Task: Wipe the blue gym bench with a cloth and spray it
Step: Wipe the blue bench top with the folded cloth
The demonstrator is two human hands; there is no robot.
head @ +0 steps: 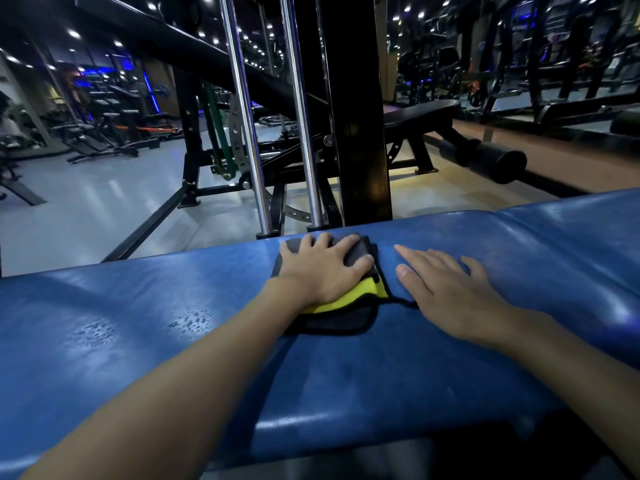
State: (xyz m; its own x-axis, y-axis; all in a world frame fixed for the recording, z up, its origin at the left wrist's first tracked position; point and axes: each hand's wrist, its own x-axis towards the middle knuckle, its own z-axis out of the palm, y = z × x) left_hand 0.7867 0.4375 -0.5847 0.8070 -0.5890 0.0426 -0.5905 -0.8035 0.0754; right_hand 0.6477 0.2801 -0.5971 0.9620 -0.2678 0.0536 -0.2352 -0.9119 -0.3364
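Bench (145,358) runs lengthwise from left to right

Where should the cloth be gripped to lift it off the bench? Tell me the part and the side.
Best to pinch the cloth at its near, black-trimmed edge, coming from the person's side. It lies folded flat on the blue bench, the left hand covers its far half, and only the near layers stick out free.

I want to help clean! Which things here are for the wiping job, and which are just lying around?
For the job: blue bench, grey-and-yellow cloth under the left hand, right hand flat on the bench, wet droplets. No spray bottle shows.
Just lying around: black bench, black bar, chrome rails, green band.
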